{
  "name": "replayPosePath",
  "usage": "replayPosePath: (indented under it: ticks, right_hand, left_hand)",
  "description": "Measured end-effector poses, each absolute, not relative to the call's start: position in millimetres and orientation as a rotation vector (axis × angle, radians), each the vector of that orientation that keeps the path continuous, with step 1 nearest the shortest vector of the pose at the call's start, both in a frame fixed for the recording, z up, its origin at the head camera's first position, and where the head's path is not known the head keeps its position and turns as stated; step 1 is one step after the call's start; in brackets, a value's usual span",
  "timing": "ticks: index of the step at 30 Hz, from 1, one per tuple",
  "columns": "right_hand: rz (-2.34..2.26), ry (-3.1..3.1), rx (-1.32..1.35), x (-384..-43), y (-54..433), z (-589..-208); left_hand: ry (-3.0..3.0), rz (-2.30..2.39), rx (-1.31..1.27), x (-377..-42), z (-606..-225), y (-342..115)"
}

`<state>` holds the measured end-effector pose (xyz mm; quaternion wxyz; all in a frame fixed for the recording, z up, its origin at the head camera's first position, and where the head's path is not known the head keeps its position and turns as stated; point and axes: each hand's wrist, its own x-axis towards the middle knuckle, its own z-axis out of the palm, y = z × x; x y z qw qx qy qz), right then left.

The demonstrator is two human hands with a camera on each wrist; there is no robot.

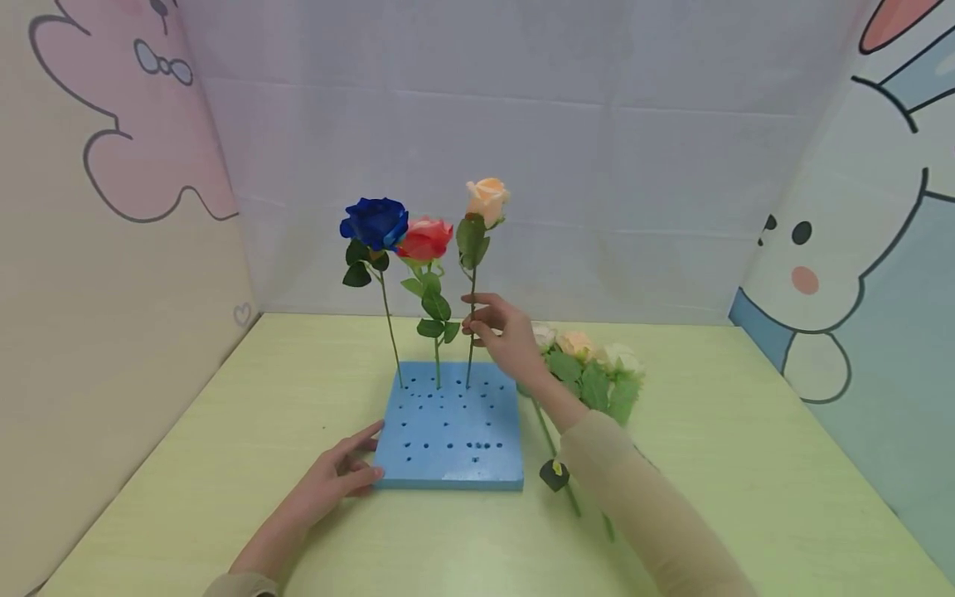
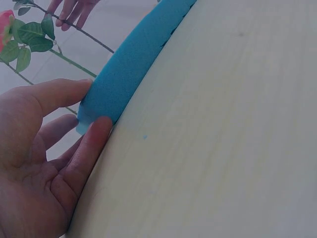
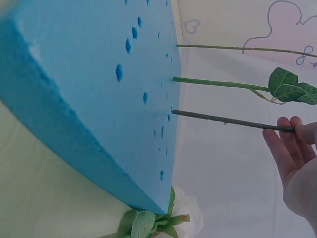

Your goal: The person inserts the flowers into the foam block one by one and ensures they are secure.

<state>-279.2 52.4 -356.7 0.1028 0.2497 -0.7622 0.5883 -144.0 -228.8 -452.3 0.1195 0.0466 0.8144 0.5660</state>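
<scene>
the right hand (image 1: pixel 501 330) pinches the stem of a peach rose (image 1: pixel 487 201) between thumb and fingers, well above the blue board (image 1: pixel 448 471); the rose stands nearly upright, bloom at the top, and the foot of its stem meets the board near its far edge, right of the middle, though how deep it goes cannot be told. the left hand (image 1: pixel 336 477) has its fingers fairly straight and a little spread, touching the board's left edge, with the thumb against the near-left corner. the board lies flat on the pale yellow worktop (image 1: pixel 716 431), its top dotted with small holes. left of the peach rose, along the board's far edge, stand a red rose (image 1: pixel 427 240) with green leaves and, nearest the far-left corner, a blue rose (image 1: pixel 375 224), whose stem tilts slightly left. just beyond the board's right edge, partly behind the right forearm, white and peach flowers (image 1: pixel 578 344) lie on the worktop, blooms toward its far edge and stems toward its near edge, with a small dark piece (image 1: pixel 555 476) by one stem. a pale cloth (image 1: pixel 522 108) hangs behind the worktop's far edge.
</scene>
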Motion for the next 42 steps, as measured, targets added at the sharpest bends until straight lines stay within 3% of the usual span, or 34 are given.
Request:
replayPosePath:
  ticks: [42]
  right_hand:
    - [1.582,-2.435,0.727,-279.3,44.6,-376.8]
  left_hand:
    - [2.387,1.645,0.108,-144.7,-453.6,-228.3]
